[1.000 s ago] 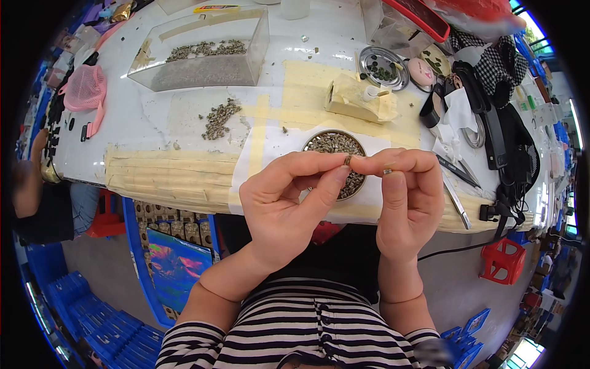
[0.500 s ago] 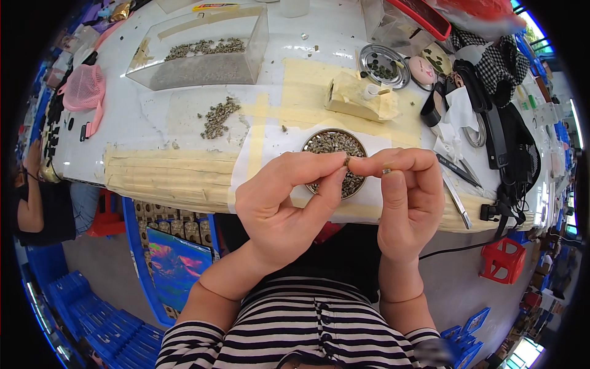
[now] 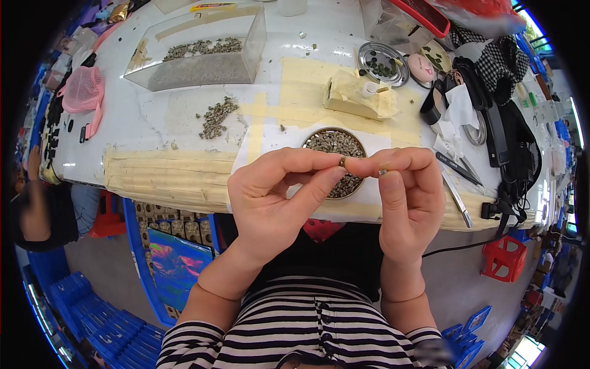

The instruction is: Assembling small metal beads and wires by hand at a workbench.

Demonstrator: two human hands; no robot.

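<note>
Over a round tin (image 3: 336,128) full of small metal parts, both my hands meet, fingertips touching. My left hand (image 3: 267,200) pinches a tiny dark brass-coloured metal part (image 3: 342,162) between thumb and index finger. Reaching across, a fingertip of my right hand (image 3: 409,200) presses against that same part. A second small metal piece (image 3: 383,172) is pinched between the right thumb and a bent finger. The exact shape of either piece is too small to make out. The tin's lower edge is partly hidden behind my hands.
Left of the tin lies a loose heap of small metal parts (image 3: 216,117), below a clear plastic box (image 3: 255,67). A taped block (image 3: 350,98) stands behind the tin. Tweezers (image 3: 456,200), a dish of dark bits (image 3: 405,77) and black straps (image 3: 495,138) crowd the right.
My left hand has shifted slightly left and its thumb has moved along the part, which shows more clearly. The right hand barely moves. At far left another person's arm has moved.
</note>
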